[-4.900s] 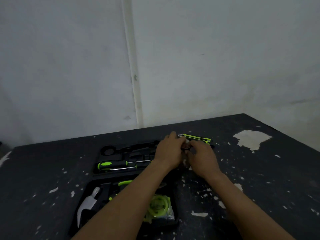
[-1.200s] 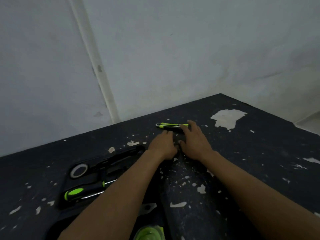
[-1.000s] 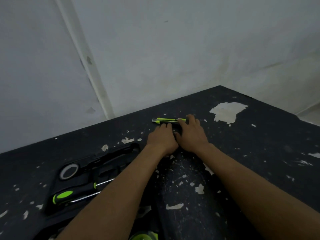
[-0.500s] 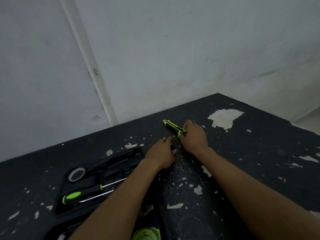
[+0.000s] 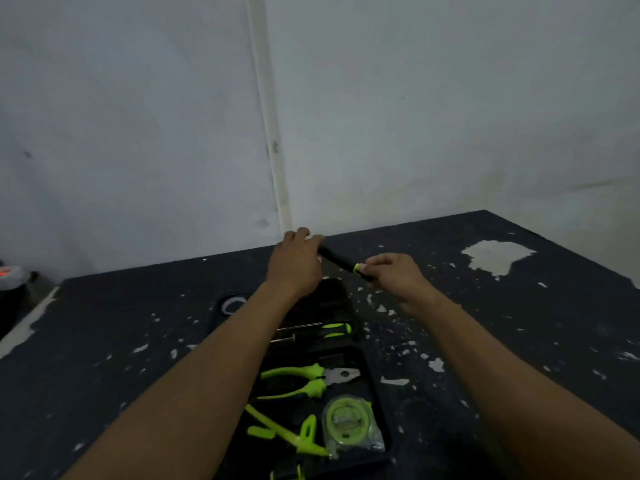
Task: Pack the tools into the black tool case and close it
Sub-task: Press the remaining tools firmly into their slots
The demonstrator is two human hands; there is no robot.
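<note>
The black tool case [image 5: 360, 355] lies open on the table below my arms. It holds green-handled pliers [image 5: 304, 379], a green screwdriver [image 5: 325, 329], a green tape measure [image 5: 348, 422] in plastic and a tape roll [image 5: 233, 304]. Above the case's far end I hold a black and green utility knife [image 5: 341, 262] lifted off the table. My left hand [image 5: 294, 265] grips its far end and my right hand [image 5: 398, 275] pinches its near end by the green tip.
The dark table [image 5: 519, 323] has chipped paint, with a big pale patch [image 5: 495, 256] at the far right. A white wall with a vertical pipe [image 5: 270, 133] stands just behind. A grey and red object [image 5: 10, 275] sits off the table's left edge.
The utility knife lay on the table with my right hand on it; now both hands hold it up above the case. The view swung down and left, showing more of the case.
</note>
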